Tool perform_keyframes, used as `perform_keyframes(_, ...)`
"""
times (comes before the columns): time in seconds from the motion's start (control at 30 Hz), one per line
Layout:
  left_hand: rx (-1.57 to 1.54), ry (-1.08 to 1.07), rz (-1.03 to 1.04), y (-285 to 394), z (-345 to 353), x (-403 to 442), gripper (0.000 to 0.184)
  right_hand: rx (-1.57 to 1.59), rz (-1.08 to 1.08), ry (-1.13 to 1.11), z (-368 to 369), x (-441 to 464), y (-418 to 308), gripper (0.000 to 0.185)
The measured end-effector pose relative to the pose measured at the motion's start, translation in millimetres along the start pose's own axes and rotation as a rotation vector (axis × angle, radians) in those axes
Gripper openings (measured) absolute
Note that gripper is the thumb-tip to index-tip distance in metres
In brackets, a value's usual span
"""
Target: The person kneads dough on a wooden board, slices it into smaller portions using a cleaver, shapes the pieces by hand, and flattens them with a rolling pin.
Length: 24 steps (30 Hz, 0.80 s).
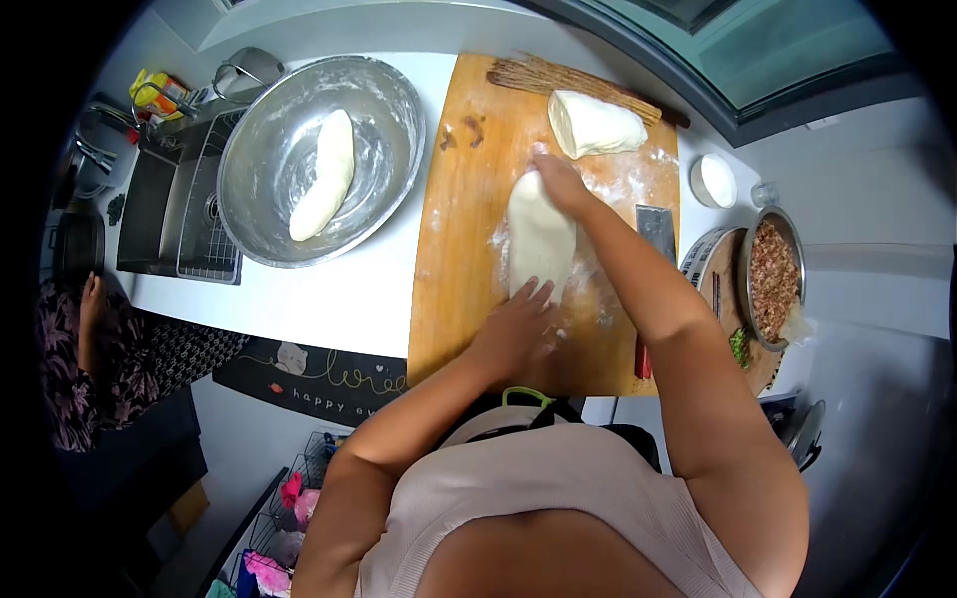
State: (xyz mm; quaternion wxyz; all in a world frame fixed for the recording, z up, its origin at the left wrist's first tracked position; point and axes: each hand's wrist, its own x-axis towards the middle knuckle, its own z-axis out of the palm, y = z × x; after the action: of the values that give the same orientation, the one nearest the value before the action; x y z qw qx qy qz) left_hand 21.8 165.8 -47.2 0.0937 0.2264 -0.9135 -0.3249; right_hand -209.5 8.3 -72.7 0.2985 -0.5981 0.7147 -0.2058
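Note:
A long, flattened piece of pale dough point(539, 234) lies lengthwise on the floured wooden board point(454, 289). My left hand point(516, 324) rests on its near end, the fingers spread over the surface. At the far end, my right hand point(563, 186) is closed around the dough's edge, with the fingers partly hidden. Just beyond that hand sits a thick cut roll of dough point(598, 125). A dough scraper with a grey blade point(655, 231) and red handle lies to the right, partly under my right forearm.
A large steel bowl point(389, 199) on the left holds another dough strip point(324, 179). Beyond are a sink point(159, 214) and another person's hand point(92, 299) near a dark pan. On the right stand a white bowl point(713, 181) and a bowl of minced filling point(775, 279).

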Motion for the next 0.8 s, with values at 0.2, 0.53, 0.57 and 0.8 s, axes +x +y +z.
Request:
perform_keyframes(0.2,-0.362,0.485,-0.197,-59,-46,36,0.053,-0.294,-0.511,0.207,23,-154,-22,0.029)
perform_keyframes(0.53,-0.513,0.184,-0.098,-74,-30,44,0.069,-0.288,-0.325,0.396,30,-125,-60,0.035)
perform_keyframes(0.57,-0.534,0.204,-0.11,-78,-25,45,0.07,-0.33,-0.364,0.397,40,-127,-54,0.039)
perform_keyframes(0.8,0.027,0.106,-0.322,-95,-38,84,0.081,-0.372,-0.317,0.325,41,-89,-26,0.047)
